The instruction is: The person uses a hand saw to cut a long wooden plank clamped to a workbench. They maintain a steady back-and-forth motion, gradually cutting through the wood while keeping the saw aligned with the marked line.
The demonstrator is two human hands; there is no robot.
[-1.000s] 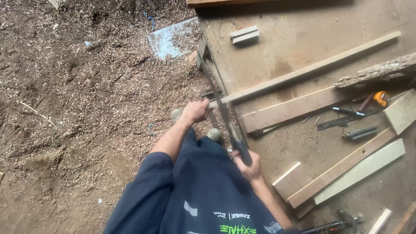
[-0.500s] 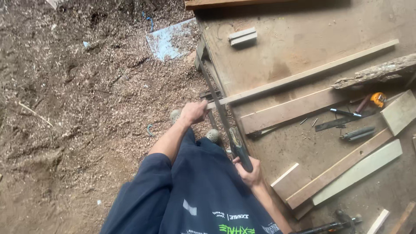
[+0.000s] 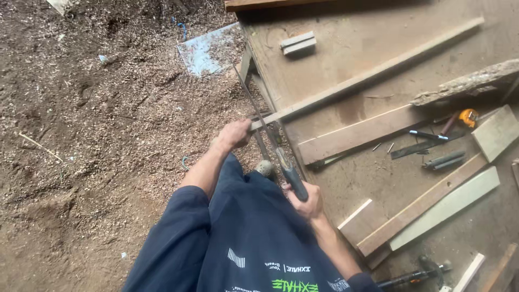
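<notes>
My left hand (image 3: 235, 134) grips the near end of a long thin wooden strip (image 3: 378, 67) that lies diagonally across a low wooden work platform (image 3: 335, 32). My right hand (image 3: 306, 201) is shut on the dark handle of a hand saw (image 3: 291, 174). Its narrow blade (image 3: 253, 101) runs up and to the left, crossing the strip right beside my left hand at the platform's edge. My dark blue sleeves and clothes fill the bottom of the view.
A wider plank (image 3: 357, 135), a bark-edged piece (image 3: 470, 84), two long boards (image 3: 432, 203), a small block (image 3: 297, 43), an orange tape measure (image 3: 468, 116) and metal tools (image 3: 443, 160) lie on the platform. Sawdust-covered ground with a metal sheet (image 3: 208, 48) lies left.
The saw has slid forward along the cut, with my right hand moving up toward the strip. My left hand stays on the strip's end.
</notes>
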